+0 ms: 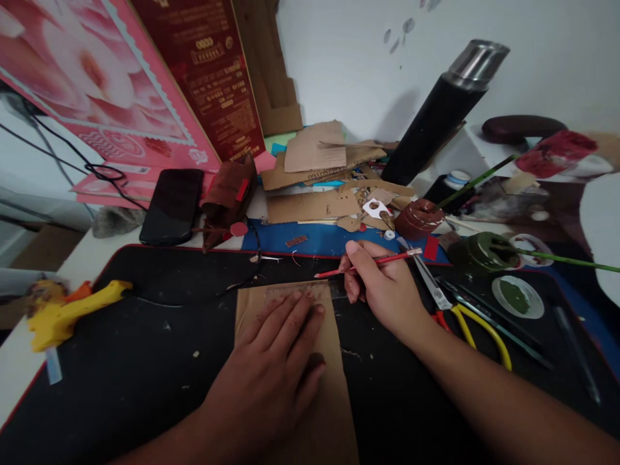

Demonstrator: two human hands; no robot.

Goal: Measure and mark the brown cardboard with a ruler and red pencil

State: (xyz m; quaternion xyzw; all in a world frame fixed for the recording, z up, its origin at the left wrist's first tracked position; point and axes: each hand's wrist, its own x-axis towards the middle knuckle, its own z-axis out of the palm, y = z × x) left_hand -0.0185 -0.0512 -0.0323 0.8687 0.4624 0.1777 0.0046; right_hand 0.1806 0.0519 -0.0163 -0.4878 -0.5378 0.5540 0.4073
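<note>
While the left hand presses flat, fingers spread, on the cardboard sheet, right hand at two o'clock, fingers pinching a red pencil.

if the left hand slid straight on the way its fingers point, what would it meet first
Probably the red pencil held in the right hand, just past the far edge of the cardboard sheet under the left hand; depth is hard to judge.

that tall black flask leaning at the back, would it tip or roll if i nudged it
The black flask already stands tilted among the cardboard scraps, so a nudge would probably topple it. Its round body would likely roll once down. The steel cap suggests a metal shell: probably rigid, smooth and a bit slippery, perhaps heavy if filled.
</note>
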